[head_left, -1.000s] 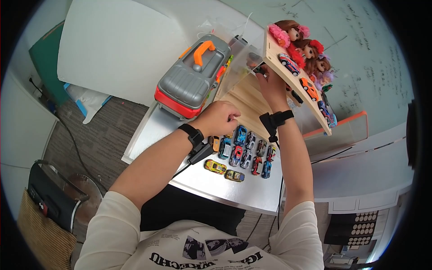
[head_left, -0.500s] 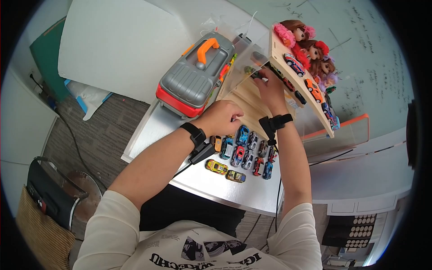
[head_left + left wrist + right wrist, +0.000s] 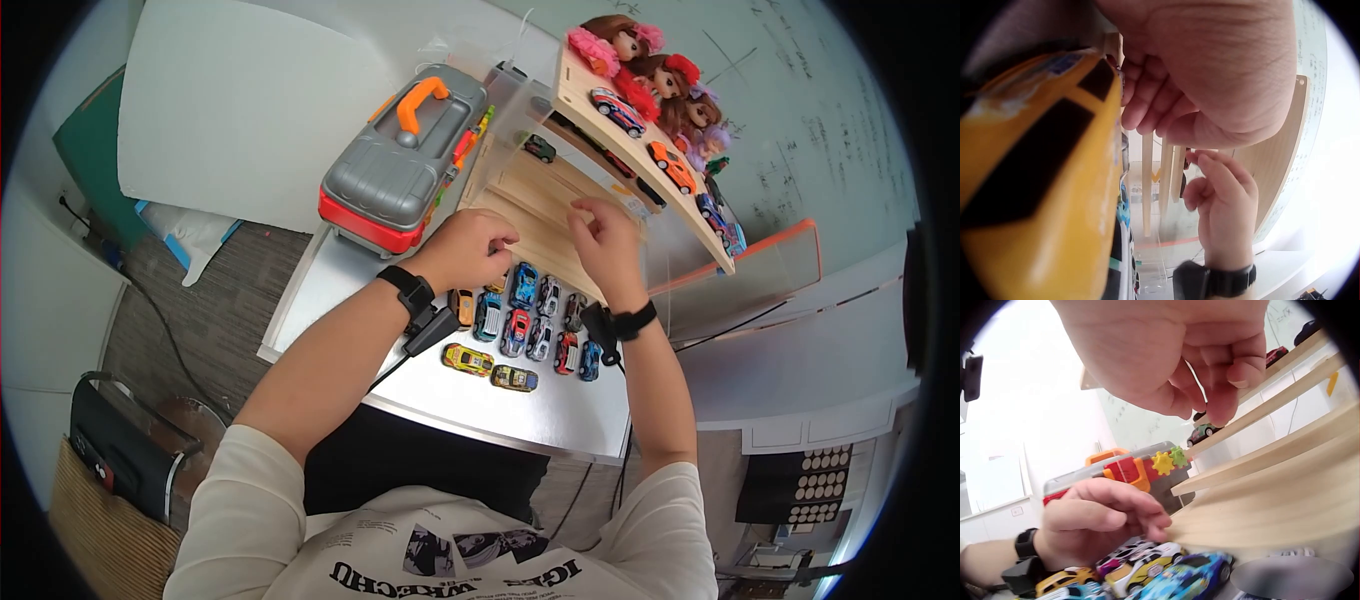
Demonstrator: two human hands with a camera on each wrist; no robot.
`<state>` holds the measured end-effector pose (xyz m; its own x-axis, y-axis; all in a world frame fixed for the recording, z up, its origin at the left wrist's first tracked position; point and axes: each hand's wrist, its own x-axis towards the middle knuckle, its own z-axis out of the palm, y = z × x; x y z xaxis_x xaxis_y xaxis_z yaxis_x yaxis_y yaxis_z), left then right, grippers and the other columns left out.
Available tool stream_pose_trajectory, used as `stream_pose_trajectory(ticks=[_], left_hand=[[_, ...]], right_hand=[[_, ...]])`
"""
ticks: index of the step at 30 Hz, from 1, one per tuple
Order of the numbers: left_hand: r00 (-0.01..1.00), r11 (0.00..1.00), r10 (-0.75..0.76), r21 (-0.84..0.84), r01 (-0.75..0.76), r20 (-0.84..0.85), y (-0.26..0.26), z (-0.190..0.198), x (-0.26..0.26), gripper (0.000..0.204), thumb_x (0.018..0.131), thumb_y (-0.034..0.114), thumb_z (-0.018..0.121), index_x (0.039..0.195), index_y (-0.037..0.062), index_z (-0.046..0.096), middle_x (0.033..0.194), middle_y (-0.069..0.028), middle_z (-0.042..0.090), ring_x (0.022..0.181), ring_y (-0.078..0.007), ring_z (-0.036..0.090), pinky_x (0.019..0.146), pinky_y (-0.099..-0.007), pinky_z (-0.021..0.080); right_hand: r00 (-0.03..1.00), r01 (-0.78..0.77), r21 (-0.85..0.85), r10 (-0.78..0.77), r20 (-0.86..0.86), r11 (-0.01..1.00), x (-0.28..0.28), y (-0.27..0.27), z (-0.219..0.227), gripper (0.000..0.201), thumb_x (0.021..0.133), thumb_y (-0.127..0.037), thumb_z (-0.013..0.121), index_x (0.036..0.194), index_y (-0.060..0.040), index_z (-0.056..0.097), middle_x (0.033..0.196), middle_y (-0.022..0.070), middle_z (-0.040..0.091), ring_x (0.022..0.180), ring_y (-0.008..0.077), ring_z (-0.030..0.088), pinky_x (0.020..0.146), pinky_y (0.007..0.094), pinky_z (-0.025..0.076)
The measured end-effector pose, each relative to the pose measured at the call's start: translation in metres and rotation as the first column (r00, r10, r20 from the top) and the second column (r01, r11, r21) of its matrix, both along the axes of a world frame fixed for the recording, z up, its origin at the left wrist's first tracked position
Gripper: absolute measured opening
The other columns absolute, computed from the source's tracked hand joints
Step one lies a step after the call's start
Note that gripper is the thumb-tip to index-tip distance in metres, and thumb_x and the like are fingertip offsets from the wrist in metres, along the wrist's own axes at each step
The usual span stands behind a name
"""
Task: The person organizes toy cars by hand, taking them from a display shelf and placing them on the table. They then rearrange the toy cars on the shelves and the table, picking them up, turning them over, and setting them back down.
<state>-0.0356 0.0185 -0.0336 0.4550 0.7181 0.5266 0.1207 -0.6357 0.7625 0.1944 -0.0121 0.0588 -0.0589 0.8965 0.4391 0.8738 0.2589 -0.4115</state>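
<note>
Both hands are loosely curled here and pinching nothing: the left hand hangs over the near rows of small, many-coloured toy cars on the silver worktop, and the right hand hovers in front of the pale wooden stepped shelf. Just beyond the right fingertips and a little to their left, there's the small dark green toy car, sitting on the shelf, apart from them.

Over to the right wrist view: a pink, white and black toy car turns up just below the left fingertips, hidden in the head view. Yellow and green gear shapes show on the toolbox's side too. The left wrist view is filled by a glossy yellow car with black panels.

And compare half a second ago: the right hand was up at the green car; now it's back nearer the worktop, the car left clear, while the left hand has barely moved.
</note>
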Motion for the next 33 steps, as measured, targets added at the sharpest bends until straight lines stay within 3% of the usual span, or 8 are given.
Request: stream_pose_trajectory(ticks=[2, 4, 6, 11, 13, 19, 26, 33], left_hand=[[1.0, 1.0, 0.005, -0.015, -0.005, 0.02, -0.001, 0.0, 0.0, 0.019, 0.081, 0.007, 0.069, 0.098, -0.0017, 0.075, 0.089, -0.0158, 0.074, 0.081, -0.0266, 0.073, 0.073, -0.0358, 0.057], [1.0, 1.0, -0.01, 0.002, 0.01, 0.013, 0.001, 0.0, 0.0, 0.02, 0.082, 0.007, 0.07, 0.099, -0.0018, 0.076, 0.09, -0.0157, 0.075, 0.082, -0.0252, 0.073, 0.074, -0.0346, 0.058], [1.0, 1.0, -0.009, -0.004, 0.009, 0.025, 0.003, -0.004, 0.002, 0.021, 0.082, 0.008, 0.071, 0.1, -0.0017, 0.076, 0.091, -0.0158, 0.075, 0.083, -0.0237, 0.074, 0.075, -0.0336, 0.058], [1.0, 0.995, -0.029, -0.092, 0.029, 0.0, 0.001, -0.001, 0.001, 0.018, 0.085, 0.003, 0.069, 0.102, -0.0028, 0.075, 0.094, -0.0125, 0.075, 0.085, -0.0189, 0.072, 0.078, -0.0308, 0.057], [0.999, 0.996, -0.035, -0.084, 0.035, -0.001, 0.001, 0.0, 0.0, 0.018, 0.085, 0.003, 0.069, 0.101, -0.0029, 0.075, 0.094, -0.0122, 0.075, 0.085, -0.0186, 0.072, 0.078, -0.0306, 0.057], [0.999, 0.996, -0.027, -0.082, 0.029, 0.028, 0.001, 0.0, 0.002, 0.023, 0.082, 0.006, 0.069, 0.102, -0.0034, 0.076, 0.091, -0.0158, 0.076, 0.082, -0.0212, 0.074, 0.077, -0.0327, 0.058], [0.998, 0.995, -0.026, -0.097, 0.031, 0.052, 0.001, -0.002, 0.0, 0.023, 0.081, 0.006, 0.07, 0.102, -0.0025, 0.076, 0.094, -0.0156, 0.076, 0.084, -0.0212, 0.074, 0.077, -0.0331, 0.058], [0.999, 0.997, -0.024, -0.073, 0.026, 0.028, 0.002, -0.003, 0.001, 0.025, 0.08, 0.01, 0.07, 0.102, -0.0013, 0.077, 0.091, -0.0165, 0.075, 0.082, -0.0242, 0.073, 0.075, -0.034, 0.058]], right_hand=[[0.997, 0.036, -0.057, -0.04, -0.062, 0.998, 0.01, -0.034, 0.002, 0.019, 0.09, -0.015, 0.072, 0.1, 0.0007, 0.075, 0.082, 0.0135, 0.071, 0.061, 0.0173, 0.061, 0.058, 0.032, 0.049], [0.972, 0.023, -0.342, -0.101, -0.213, 0.94, 0.021, -0.068, 0.004, 0.017, 0.089, -0.015, 0.073, 0.095, 0.0011, 0.076, 0.074, 0.0118, 0.07, 0.06, 0.0138, 0.061, 0.058, 0.03, 0.049], [0.976, 0.012, -0.444, -0.107, -0.19, 0.896, 0.024, -0.104, 0.004, 0.016, 0.088, -0.015, 0.074, 0.091, 0.0009, 0.076, 0.068, 0.0105, 0.068, 0.06, 0.0127, 0.061, 0.058, 0.0295, 0.049], [0.981, 0.123, -0.397, -0.05, 0.189, 0.91, 0.015, -0.165, -0.005, 0.021, 0.085, -0.023, 0.075, 0.084, -0.0014, 0.073, 0.073, 0.019, 0.071, 0.068, 0.0392, 0.07, 0.064, 0.0457, 0.056], [0.968, 0.182, -0.378, -0.099, 0.23, 0.908, 0.014, -0.176, -0.013, 0.024, 0.085, -0.024, 0.076, 0.083, -0.0007, 0.072, 0.072, 0.0202, 0.07, 0.068, 0.0398, 0.07, 0.064, 0.0467, 0.056], [0.918, 0.353, -0.387, -0.236, 0.319, 0.852, 0.002, -0.171, -0.021, 0.046, 0.089, -0.038, 0.073, 0.078, 0.0059, 0.068, 0.071, 0.0289, 0.067, 0.069, 0.0456, 0.069, 0.065, 0.0511, 0.056], [0.916, 0.338, -0.447, -0.181, 0.357, 0.828, -0.001, -0.159, -0.02, 0.043, 0.088, -0.035, 0.072, 0.08, 0.0071, 0.069, 0.076, 0.0296, 0.069, 0.076, 0.0463, 0.07, 0.068, 0.0491, 0.057], [0.946, 0.278, -0.502, -0.323, -0.004, 0.819, -0.001, -0.133, 0.028, 0.032, 0.083, -0.027, 0.081, 0.091, 0.0026, 0.072, 0.077, 0.0233, 0.069, 0.072, 0.0416, 0.068, 0.069, 0.0453, 0.054]])
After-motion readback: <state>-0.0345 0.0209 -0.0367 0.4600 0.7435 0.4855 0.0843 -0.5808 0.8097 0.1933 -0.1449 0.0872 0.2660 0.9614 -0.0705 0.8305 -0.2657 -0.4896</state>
